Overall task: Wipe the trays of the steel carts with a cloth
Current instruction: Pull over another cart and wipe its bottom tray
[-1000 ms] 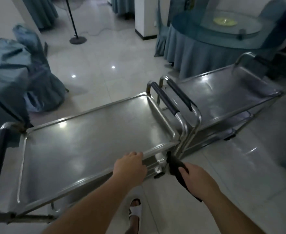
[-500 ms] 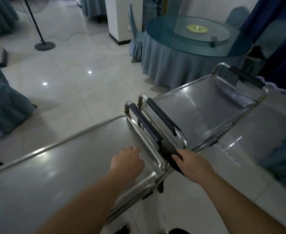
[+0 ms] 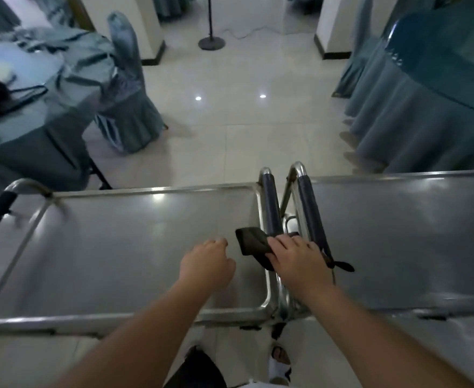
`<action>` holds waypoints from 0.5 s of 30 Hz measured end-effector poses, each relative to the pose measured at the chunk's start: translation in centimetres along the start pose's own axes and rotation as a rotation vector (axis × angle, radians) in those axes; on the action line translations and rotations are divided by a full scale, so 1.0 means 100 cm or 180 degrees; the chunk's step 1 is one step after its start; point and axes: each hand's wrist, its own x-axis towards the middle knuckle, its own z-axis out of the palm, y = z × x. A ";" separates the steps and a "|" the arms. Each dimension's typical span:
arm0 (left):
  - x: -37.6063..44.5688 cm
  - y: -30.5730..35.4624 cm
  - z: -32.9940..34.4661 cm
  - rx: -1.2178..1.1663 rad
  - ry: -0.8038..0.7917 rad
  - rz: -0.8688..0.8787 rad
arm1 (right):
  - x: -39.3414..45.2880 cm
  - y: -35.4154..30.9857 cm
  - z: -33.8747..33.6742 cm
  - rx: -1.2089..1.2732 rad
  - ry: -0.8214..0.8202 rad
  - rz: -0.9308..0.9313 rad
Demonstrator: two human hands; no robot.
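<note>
Two steel carts stand end to end in front of me. The left cart's top tray (image 3: 118,247) fills the lower left, and the right cart's tray (image 3: 398,242) the lower right. Their dark padded handles (image 3: 270,208) meet in the middle. My right hand (image 3: 297,261) holds a dark cloth (image 3: 251,243) at the left tray's right end, beside the handles. A cloth tail hangs over the right cart's handle. My left hand (image 3: 206,264) hovers over the left tray with its fingers loosely curled and holds nothing.
A covered chair (image 3: 126,88) and a draped table (image 3: 34,107) stand at the far left. A round table with a blue skirt (image 3: 426,107) is at the far right. A stand's base (image 3: 212,42) and white pillars sit on the tiled floor behind.
The view swung so that both carts lie square before me. My right hand carried the cloth from the cart's corner up onto the left tray's right end. My left hand stayed over the tray.
</note>
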 end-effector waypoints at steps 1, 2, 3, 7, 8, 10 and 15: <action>-0.006 0.002 0.007 -0.0061 -0.0002 -0.0174 | 0.000 0.002 0.009 0.0097 -0.0053 -0.0148; -0.012 0.003 0.012 -0.0107 -0.0024 -0.0288 | -0.002 0.003 0.019 0.0158 -0.0144 -0.0214; -0.018 0.001 0.017 -0.0122 -0.0043 -0.0323 | -0.008 0.001 0.028 0.0150 -0.0283 -0.0218; -0.041 -0.010 0.036 -0.0105 -0.0183 -0.0695 | -0.030 -0.003 0.070 0.0242 -0.1035 -0.0226; -0.046 -0.013 0.039 -0.0117 -0.0212 -0.0752 | -0.031 -0.002 0.076 0.0293 -0.1094 -0.0182; -0.050 -0.020 0.044 -0.0165 -0.0230 -0.0810 | -0.030 0.001 0.078 0.0366 -0.1081 -0.0201; -0.045 -0.020 0.044 -0.0197 -0.0199 -0.0711 | -0.041 0.013 0.066 0.0842 -0.0900 -0.0109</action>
